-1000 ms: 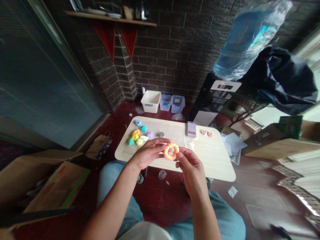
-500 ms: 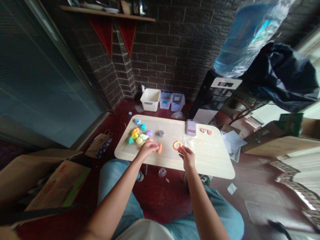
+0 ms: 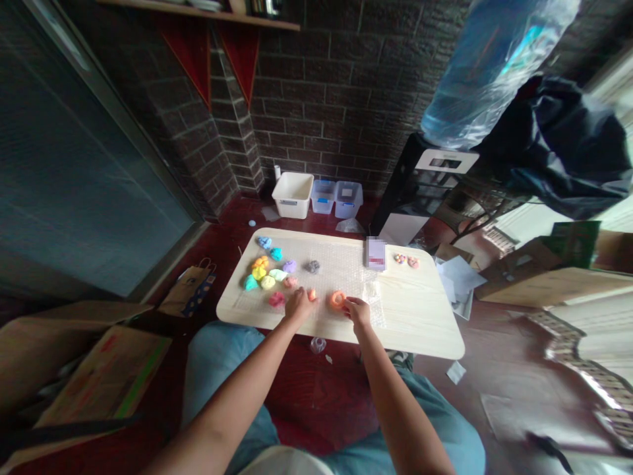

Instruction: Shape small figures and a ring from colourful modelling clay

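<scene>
My right hand [image 3: 359, 311] pinches the edge of an orange clay ring [image 3: 332, 301], which lies on or just above the bubble-wrap sheet [image 3: 346, 264]. To its left, my left hand [image 3: 299, 306] has its fingers closed on a small orange clay piece [image 3: 312, 295], low over the same sheet. Beside the left hand are a red clay lump [image 3: 277, 300] and a pink lump [image 3: 290, 282]. Further left sit several more lumps, among them a yellow one [image 3: 258, 271], a green one [image 3: 250, 282] and a purple one [image 3: 289, 266]. A grey lump [image 3: 314, 266] lies apart behind the hands.
The pale table [image 3: 420, 310] also bears a blurred-out package [image 3: 376, 254] and two small multicoloured pieces [image 3: 413, 262]. Behind it on the floor stand a white bin [image 3: 293, 196] and clear boxes [image 3: 349, 200]. A water dispenser [image 3: 403, 191] rises at back right; cardboard boxes [image 3: 93, 369] flank the left.
The ring has come down and leftward with my right hand and now looks flatter to the sheet. My left hand has lowered too, and the red lump has come into sight.
</scene>
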`<state>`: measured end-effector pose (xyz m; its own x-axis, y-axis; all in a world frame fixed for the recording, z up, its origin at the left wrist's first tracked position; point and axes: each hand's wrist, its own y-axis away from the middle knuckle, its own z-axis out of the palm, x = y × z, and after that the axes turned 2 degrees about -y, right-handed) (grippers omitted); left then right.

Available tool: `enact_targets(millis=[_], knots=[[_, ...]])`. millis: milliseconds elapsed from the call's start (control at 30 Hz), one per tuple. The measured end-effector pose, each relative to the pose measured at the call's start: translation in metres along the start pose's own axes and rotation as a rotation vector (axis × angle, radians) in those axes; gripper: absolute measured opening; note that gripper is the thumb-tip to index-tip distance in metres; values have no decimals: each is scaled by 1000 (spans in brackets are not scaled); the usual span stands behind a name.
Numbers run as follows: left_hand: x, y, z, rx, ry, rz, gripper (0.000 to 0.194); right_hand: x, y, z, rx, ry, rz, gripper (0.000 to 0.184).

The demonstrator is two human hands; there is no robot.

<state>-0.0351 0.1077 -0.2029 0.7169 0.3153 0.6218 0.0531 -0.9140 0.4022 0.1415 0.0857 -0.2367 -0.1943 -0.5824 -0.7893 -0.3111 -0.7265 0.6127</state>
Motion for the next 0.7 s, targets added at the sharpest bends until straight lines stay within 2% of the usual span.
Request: enact_targets(millis=[167, 333, 433, 533, 700], knots=[[5, -7, 3, -34, 135, -26, 37, 6, -9, 1, 26, 29, -5, 33], [9, 0, -14, -235, 479, -27, 36, 1, 0, -7, 60, 11, -41, 33], [11, 19, -31, -376, 756, -7, 28, -3, 17, -18, 99, -18, -78, 32], [12, 41, -49, -447, 1016, -24, 17, 0, 42, -30, 124, -52, -110, 28], [15, 66, -67, -506, 1273, -85, 45, 15, 87, -38, 141, -137, -186, 29]])
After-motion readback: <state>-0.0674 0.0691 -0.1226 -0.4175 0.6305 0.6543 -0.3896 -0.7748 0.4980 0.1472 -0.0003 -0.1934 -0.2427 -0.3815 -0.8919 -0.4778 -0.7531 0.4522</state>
